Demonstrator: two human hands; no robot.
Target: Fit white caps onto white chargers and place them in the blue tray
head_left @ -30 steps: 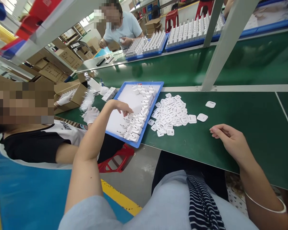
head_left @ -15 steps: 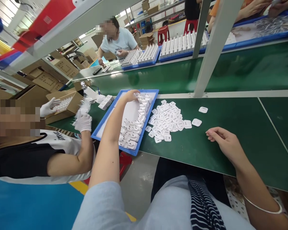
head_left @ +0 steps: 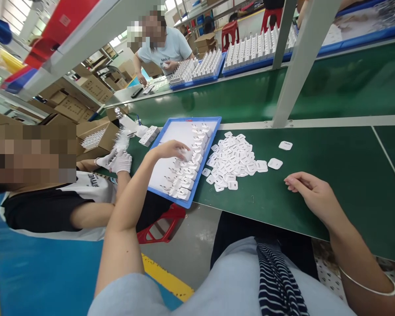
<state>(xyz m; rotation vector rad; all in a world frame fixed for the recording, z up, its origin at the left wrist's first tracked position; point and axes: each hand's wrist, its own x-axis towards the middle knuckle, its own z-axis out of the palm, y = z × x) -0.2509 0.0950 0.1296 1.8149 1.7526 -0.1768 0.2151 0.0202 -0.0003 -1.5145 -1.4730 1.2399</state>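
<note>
My left hand (head_left: 171, 150) reaches over the blue-rimmed tray (head_left: 203, 175), its fingers closed on a white plug (head_left: 185, 154) that is slightly blurred. Under and beside these fingers, rows of white plugs with metal pins (head_left: 184, 182) line the tray's right side. My right hand (head_left: 307, 191) rests near the green tabletop on the right, fingers curled together and nothing visible in them. Between my hands lies a heap of flat white square covers (head_left: 232, 158). Two covers lie apart nearer my right hand, one a loose cover (head_left: 275, 163), the other a cover farther back (head_left: 285, 145).
To the left sits a co-worker with white gloves (head_left: 121, 162), handling clear plastic beside a cardboard box (head_left: 100, 142) of white parts. A metal post (head_left: 291, 74) rises at the table's back rail. Across the green belt (head_left: 243, 96), another person works near blue trays of plugs (head_left: 197, 81).
My left hand has moved from the tray's far end toward me, to the middle of the plugs. My right hand has hardly moved. The co-worker's gloved hands have come together.
</note>
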